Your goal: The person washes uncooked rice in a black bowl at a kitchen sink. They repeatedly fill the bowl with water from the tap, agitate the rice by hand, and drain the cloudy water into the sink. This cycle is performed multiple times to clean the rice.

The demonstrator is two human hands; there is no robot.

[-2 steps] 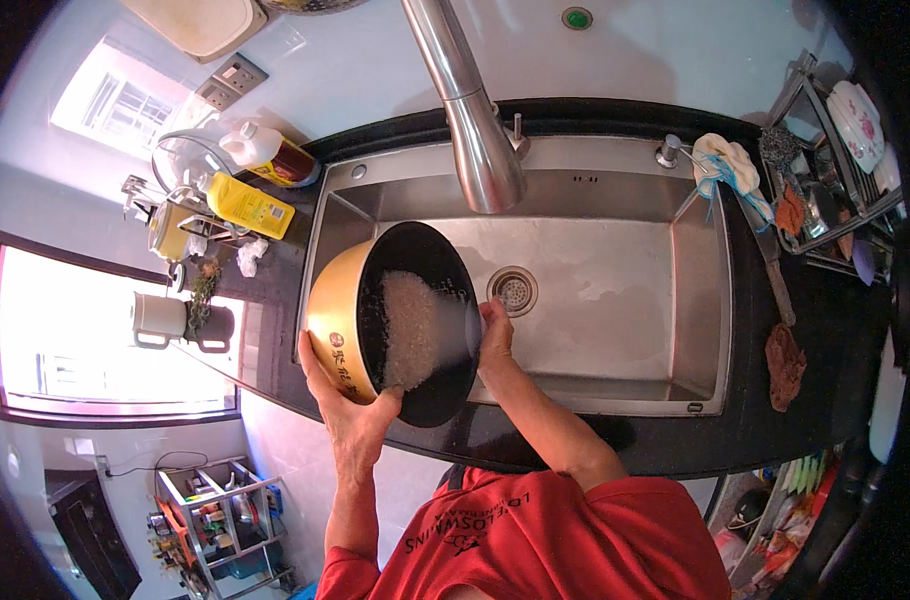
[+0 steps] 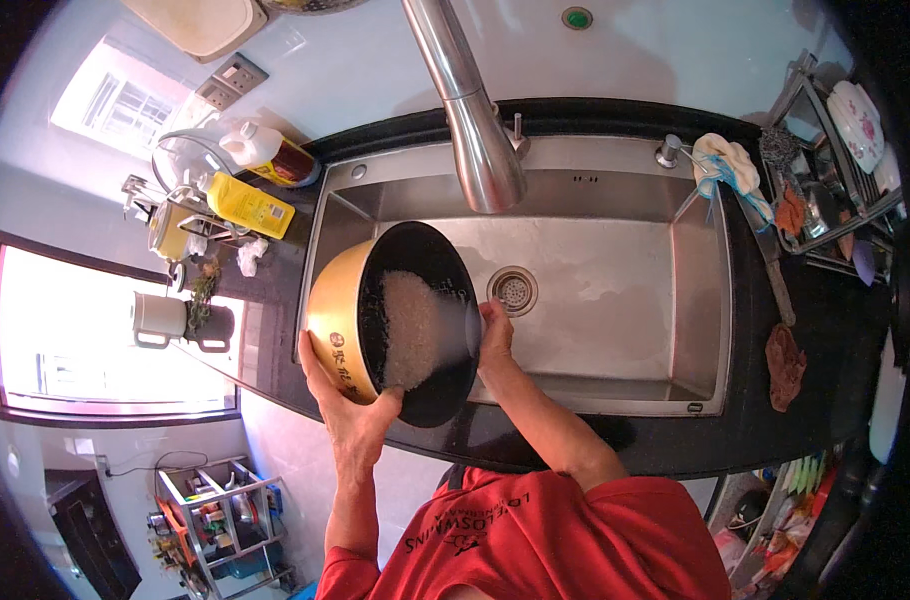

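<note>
A rice cooker inner pot (image 2: pixel 336 300), gold outside and black inside, is tilted to the right above the left part of the sink. Pale rice grains (image 2: pixel 408 335) lie against its inner wall and bottom. My left hand (image 2: pixel 353 412) grips the near left side, the thumb hooked over the rim and the fingers along the gold outside. At the right rim, my right hand (image 2: pixel 495 335) is closed on the pot, its fingers partly hidden behind it.
The stainless sink (image 2: pixel 615 300) has a drain (image 2: pixel 513 291) right of the pot. A metal faucet (image 2: pixel 483 150) reaches over from behind. Bottles, including a yellow one (image 2: pixel 250 205), stand at left. A knife (image 2: pixel 775 280) and brown cloth (image 2: pixel 785 367) lie on the right counter.
</note>
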